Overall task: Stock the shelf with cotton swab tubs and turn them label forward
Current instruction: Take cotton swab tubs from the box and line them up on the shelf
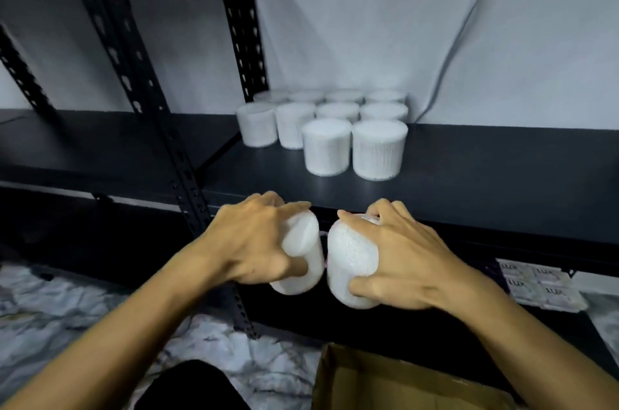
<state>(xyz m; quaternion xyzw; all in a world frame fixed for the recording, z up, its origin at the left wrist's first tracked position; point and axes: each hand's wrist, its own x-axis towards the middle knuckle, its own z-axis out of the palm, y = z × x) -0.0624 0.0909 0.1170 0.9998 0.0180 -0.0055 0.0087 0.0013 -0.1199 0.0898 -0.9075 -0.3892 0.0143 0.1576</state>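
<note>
My left hand [254, 238] grips one white cotton swab tub [303, 262] from above. My right hand [402, 259] grips a second tub [350, 252] the same way. Both tubs hang side by side, nearly touching, in front of and just below the front edge of the black shelf [469, 182]. On that shelf stand several more tubs [335, 128] in rows against the white back wall, upright. No label shows on any tub; the picture is blurred.
A black slotted upright [174, 155] of the rack stands just left of my left hand. An open cardboard box [395, 383] lies below at the bottom. Flat printed packs [539, 285] lie at the lower right. The floor is marbled.
</note>
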